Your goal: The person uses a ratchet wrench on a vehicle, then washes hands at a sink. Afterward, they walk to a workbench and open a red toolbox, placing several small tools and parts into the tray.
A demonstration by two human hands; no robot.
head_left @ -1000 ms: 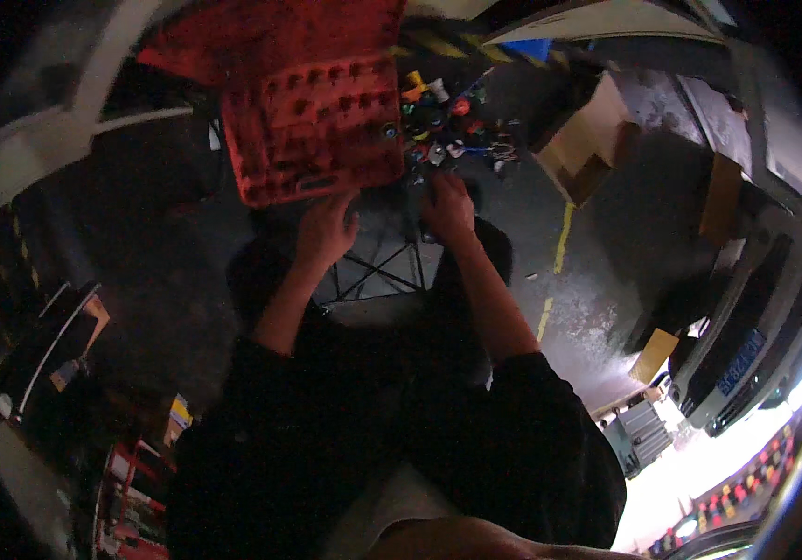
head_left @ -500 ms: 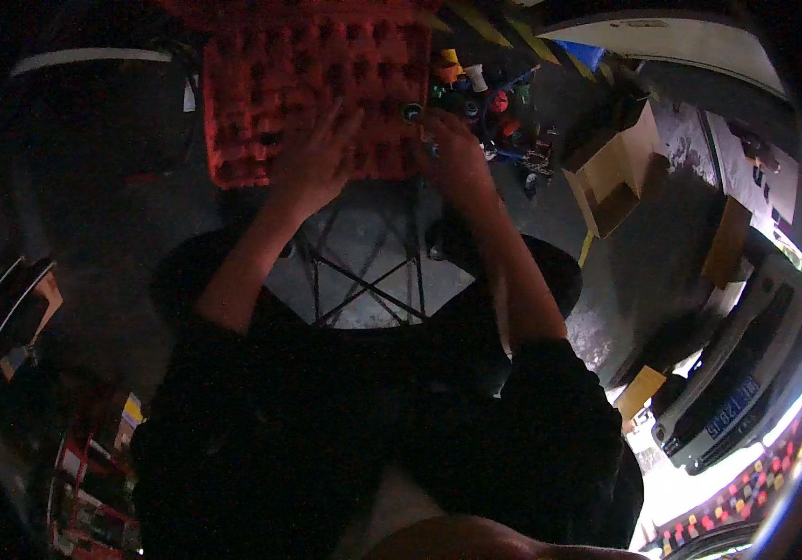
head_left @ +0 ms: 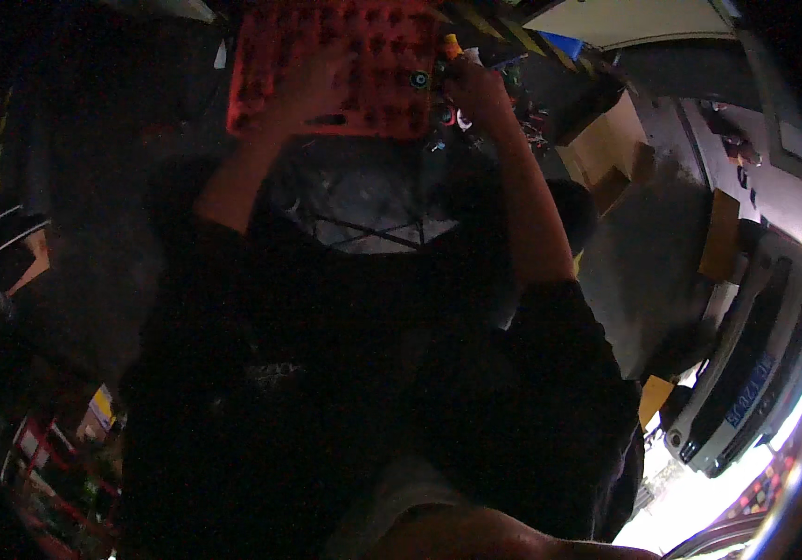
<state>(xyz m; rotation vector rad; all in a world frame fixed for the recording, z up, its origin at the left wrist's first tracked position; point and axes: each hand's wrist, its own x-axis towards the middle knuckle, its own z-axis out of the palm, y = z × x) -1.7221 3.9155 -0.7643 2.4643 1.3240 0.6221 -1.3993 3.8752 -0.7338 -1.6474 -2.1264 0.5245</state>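
A red moulded tray [head_left: 377, 119] with rows of small hollows stands at the upper middle. My left hand [head_left: 315, 89] lies over it with the fingers stretched out, dim against the red. Near the tray's right edge sits a small round dark piece with a greenish ring [head_left: 419, 80]. Beyond that edge, my right hand [head_left: 478, 91] is over a heap of small mixed pieces [head_left: 533, 119]. Its fingers bend down beside a yellow piece [head_left: 451, 44] and a white piece [head_left: 472, 56]. The fingertips are too dark to show whether they grip anything.
An open cardboard box [head_left: 606, 149] stands right of the heap. Yellow-and-black floor tape [head_left: 494, 33] and a pale panel [head_left: 629, 21] are at the far right. The rear of a car [head_left: 741, 373] is at the right. Below the tray are thin crossed bars [head_left: 368, 231].
My right hand has moved off the tray's edge to the heap on the right, leaving the round ringed piece on the tray. The whole view has shifted, so the tray appears higher.
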